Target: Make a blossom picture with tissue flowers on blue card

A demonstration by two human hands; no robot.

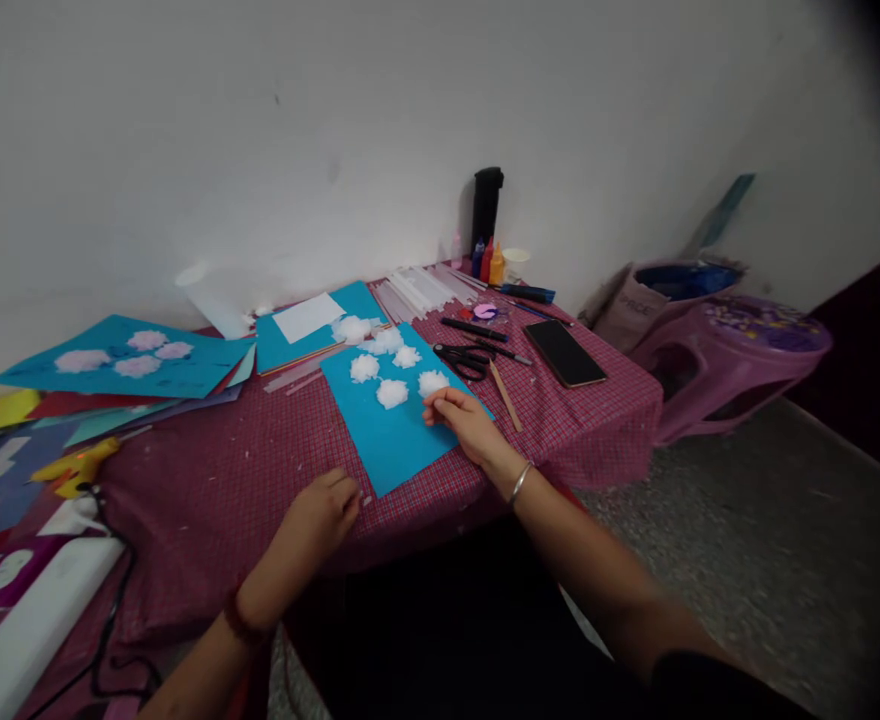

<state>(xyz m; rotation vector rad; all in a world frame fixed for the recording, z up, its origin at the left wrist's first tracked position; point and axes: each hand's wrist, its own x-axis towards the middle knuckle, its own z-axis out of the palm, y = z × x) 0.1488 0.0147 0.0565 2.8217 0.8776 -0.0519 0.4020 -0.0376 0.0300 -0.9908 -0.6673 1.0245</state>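
Observation:
A blue paper sheet [393, 425] lies on the red checked tablecloth [222, 480] with several white cotton puffs [393, 392] stuck on its far half. My right hand [464, 420] rests on the sheet's right edge, fingers curled, fingertips touching the nearest cotton puff [433, 381]. A metal bangle circles that wrist. My left hand [325, 512] lies on the cloth just left of the sheet's near corner, fingers curled under; I cannot make out anything in it.
Black scissors [464, 359], a wooden stick [505, 394], pens and a dark phone [564, 352] lie to the right. A black flask [486, 208] and paint bottles stand by the wall. Another blue sheet with puffs [121, 357] and a yellow glue gun [76, 466] are left. A purple stool [732, 355] stands right.

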